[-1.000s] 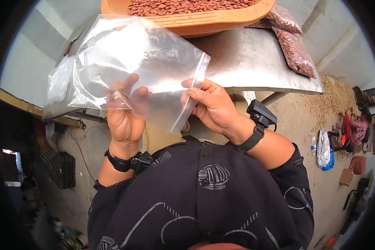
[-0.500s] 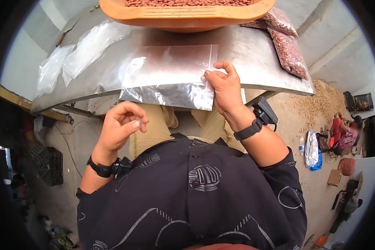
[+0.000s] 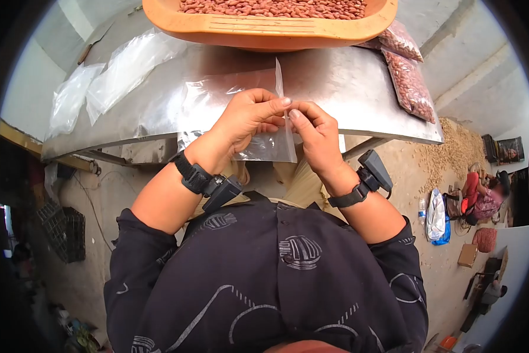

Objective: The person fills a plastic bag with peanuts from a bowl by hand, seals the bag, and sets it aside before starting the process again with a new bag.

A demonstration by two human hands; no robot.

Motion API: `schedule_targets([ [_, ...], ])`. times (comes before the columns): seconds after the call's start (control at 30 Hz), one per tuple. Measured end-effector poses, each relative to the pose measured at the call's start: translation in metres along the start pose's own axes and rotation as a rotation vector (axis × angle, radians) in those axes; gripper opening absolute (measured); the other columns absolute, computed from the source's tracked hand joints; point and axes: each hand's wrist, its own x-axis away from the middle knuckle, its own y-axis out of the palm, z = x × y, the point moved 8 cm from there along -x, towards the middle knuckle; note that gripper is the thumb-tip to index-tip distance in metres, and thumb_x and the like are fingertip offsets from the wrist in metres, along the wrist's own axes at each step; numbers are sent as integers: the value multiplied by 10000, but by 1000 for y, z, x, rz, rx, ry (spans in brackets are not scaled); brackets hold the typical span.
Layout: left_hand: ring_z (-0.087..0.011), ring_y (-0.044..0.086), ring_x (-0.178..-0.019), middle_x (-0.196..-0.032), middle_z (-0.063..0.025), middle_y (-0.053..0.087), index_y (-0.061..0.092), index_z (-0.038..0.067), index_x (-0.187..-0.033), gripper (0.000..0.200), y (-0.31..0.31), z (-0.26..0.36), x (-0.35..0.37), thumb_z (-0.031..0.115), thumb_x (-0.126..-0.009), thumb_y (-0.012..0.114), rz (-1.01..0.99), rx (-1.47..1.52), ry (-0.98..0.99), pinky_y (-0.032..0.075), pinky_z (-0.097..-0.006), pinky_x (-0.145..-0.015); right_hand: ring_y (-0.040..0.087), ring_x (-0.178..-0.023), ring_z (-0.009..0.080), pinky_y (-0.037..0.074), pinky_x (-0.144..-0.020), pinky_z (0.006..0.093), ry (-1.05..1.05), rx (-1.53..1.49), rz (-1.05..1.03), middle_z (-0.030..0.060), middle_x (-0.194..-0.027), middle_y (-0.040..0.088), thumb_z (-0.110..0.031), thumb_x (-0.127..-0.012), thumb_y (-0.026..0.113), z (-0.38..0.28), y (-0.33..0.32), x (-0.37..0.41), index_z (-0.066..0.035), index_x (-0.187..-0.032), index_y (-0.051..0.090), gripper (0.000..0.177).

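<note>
A clear plastic zip bag (image 3: 264,148) lies flat over the front edge of the metal table, its zip edge on the right. My left hand (image 3: 247,119) pinches that edge from the left. From the right, my right hand (image 3: 316,132) grips the same edge, its fingertips almost touching those of my left hand. No contents show in the bag. Beyond it stands an orange tub (image 3: 270,32) holding reddish nuts or beans (image 3: 276,8).
More clear bags (image 3: 126,70) lie on the left of the metal table (image 3: 341,88). Filled bags (image 3: 410,85) rest at its right end. On the floor at the right are scattered pale pieces (image 3: 447,153), a seated person (image 3: 488,200) and a box (image 3: 468,255).
My left hand has moved up and right from its place before the table and taken hold of the bag's zip edge. That edge has shifted slightly left and its top stands up.
</note>
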Motion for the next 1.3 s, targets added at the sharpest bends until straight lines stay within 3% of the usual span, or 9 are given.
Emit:
schedule_targets([
  [0.2, -126, 597, -757, -835, -48, 615, 584, 31, -898, 174, -4, -4, -5, 180, -822, 634, -44, 82, 18, 487, -244, -672, 528, -761, 87, 455, -682, 232, 31, -25, -11, 36, -881, 567, -76, -816, 616, -1, 5, -2, 8, -940, 597, 151],
  [0.53, -115, 597, -767, -859, -56, 620, 609, -5, -932, 245, -1, -3, 1, 230, -866, 603, -54, 99, 59, 505, -255, -703, 511, -721, 69, 469, -659, 211, 90, 3, 10, 36, -856, 541, -123, -738, 721, 3, 7, -4, 7, -968, 559, 310],
  [1.0, -106, 591, -766, -847, -52, 631, 627, -3, -938, 278, 1, -3, 5, 264, -867, 602, -37, -8, 89, 486, -240, -691, 516, -696, 62, 465, -630, 203, 140, 13, 35, 21, -800, 545, -104, -726, 713, 6, 3, -6, 21, -943, 557, 295],
  [1.3, -98, 589, -724, -816, -51, 628, 625, -12, -924, 202, 0, -7, 2, 180, -870, 591, -27, -9, 107, 489, -212, -645, 528, -671, 55, 458, -604, 195, 139, -18, 44, 25, -775, 580, -73, -772, 635, 9, 2, -7, 35, -911, 571, 187],
])
